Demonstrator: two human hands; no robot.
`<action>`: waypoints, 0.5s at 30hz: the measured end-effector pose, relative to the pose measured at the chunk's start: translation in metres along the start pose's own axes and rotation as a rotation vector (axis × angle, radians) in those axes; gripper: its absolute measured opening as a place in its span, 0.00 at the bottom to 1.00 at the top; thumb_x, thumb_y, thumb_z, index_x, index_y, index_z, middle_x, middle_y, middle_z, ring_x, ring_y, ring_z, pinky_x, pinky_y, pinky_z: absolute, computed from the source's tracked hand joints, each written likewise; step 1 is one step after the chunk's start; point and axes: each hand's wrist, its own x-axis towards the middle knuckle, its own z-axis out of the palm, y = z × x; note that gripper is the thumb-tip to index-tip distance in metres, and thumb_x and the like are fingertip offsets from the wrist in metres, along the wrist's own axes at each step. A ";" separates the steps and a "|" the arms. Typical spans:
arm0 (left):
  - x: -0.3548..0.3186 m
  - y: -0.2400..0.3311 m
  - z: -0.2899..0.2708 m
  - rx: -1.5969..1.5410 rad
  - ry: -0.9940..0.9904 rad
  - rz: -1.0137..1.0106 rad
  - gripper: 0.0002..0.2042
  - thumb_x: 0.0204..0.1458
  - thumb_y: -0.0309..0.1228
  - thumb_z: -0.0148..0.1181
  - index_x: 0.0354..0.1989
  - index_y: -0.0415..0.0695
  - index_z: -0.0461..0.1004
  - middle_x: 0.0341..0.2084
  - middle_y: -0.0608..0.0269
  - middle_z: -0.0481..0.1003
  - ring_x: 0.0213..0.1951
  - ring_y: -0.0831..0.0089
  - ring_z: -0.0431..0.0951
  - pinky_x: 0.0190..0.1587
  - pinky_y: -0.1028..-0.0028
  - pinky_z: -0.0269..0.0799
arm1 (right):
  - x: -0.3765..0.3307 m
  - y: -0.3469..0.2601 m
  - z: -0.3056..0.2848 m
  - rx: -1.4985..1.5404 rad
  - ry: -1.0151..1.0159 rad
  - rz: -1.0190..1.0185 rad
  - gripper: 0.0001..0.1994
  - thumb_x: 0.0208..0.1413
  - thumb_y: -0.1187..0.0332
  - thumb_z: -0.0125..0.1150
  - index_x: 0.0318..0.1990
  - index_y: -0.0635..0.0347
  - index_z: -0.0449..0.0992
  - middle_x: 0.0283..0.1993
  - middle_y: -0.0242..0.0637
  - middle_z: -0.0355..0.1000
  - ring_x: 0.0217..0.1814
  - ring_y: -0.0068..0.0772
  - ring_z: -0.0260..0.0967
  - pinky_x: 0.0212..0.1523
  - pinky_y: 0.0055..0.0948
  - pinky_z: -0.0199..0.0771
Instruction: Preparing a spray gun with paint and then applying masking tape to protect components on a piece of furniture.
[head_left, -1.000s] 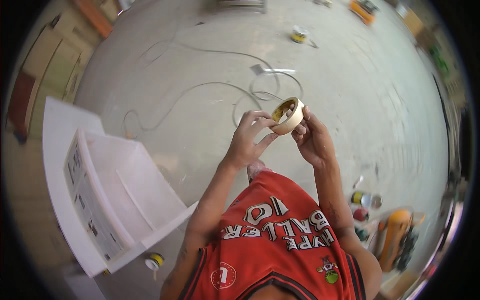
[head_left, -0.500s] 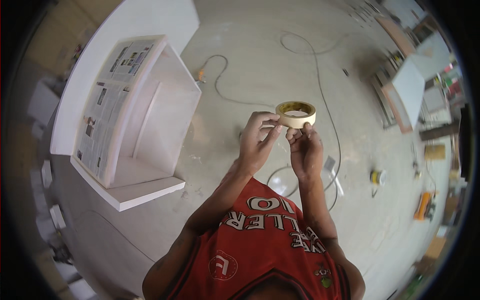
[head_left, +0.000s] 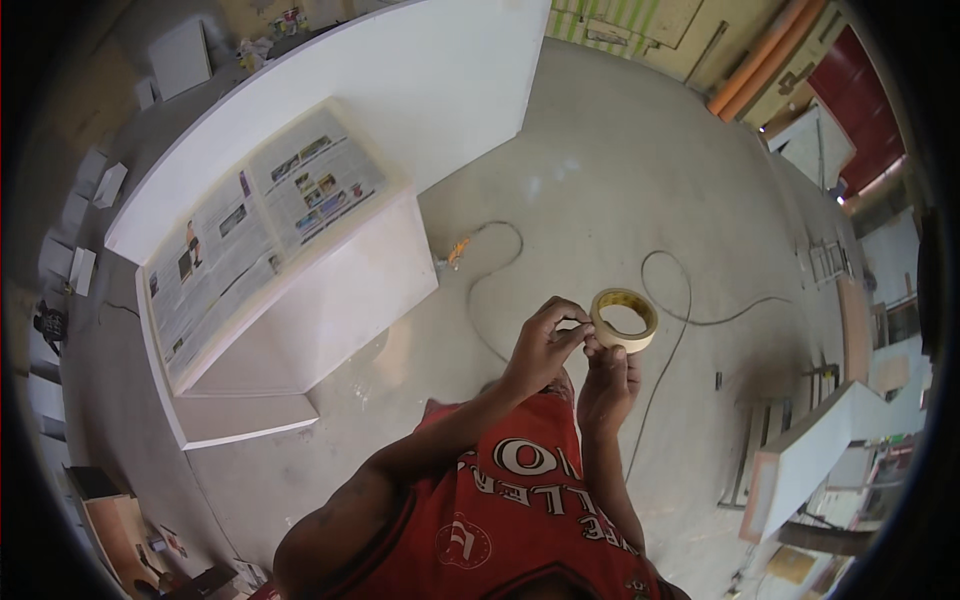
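Observation:
A pale yellow roll of masking tape (head_left: 625, 319) is held up in front of my chest. My right hand (head_left: 606, 376) grips the roll from below. My left hand (head_left: 545, 345) pinches at the roll's left edge with thumb and fingertips, where the tape end seems to be. I wear a red sleeveless jersey (head_left: 510, 510). Both hands hang over the bare concrete floor (head_left: 600, 180).
A white cabinet piece (head_left: 300, 270) with newspaper sheets (head_left: 250, 220) spread on top stands to my left. Behind it is a big white panel (head_left: 400, 90). A cable (head_left: 670, 300) loops across the floor. White boards and clutter (head_left: 810, 450) lie at the right.
The view has swung round: the white cabinet now fills the upper left. The tape roll stays in both hands, now a little lower and to the right.

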 end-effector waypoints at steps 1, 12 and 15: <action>0.026 -0.007 -0.004 0.007 0.001 -0.024 0.07 0.62 0.15 0.55 0.47 0.33 0.71 0.45 0.58 0.71 0.48 0.75 0.77 0.49 0.75 0.77 | 0.030 0.008 -0.002 0.034 0.002 0.024 0.15 0.70 0.69 0.53 0.56 0.71 0.73 0.48 0.45 0.79 0.50 0.33 0.76 0.56 0.33 0.75; 0.381 -0.091 -0.036 0.197 0.255 -0.139 0.04 0.63 0.20 0.59 0.44 0.34 0.72 0.41 0.62 0.76 0.44 0.78 0.79 0.48 0.76 0.76 | 0.412 0.089 0.014 0.189 -0.155 0.206 0.14 0.72 0.71 0.51 0.57 0.73 0.72 0.49 0.48 0.79 0.51 0.35 0.78 0.58 0.34 0.77; 0.480 -0.102 -0.045 0.081 0.186 -0.108 0.04 0.64 0.20 0.58 0.44 0.37 0.70 0.37 0.65 0.73 0.43 0.80 0.75 0.48 0.77 0.73 | 0.515 0.091 0.033 0.095 -0.206 0.205 0.14 0.72 0.69 0.51 0.57 0.70 0.72 0.48 0.44 0.80 0.50 0.31 0.78 0.57 0.32 0.76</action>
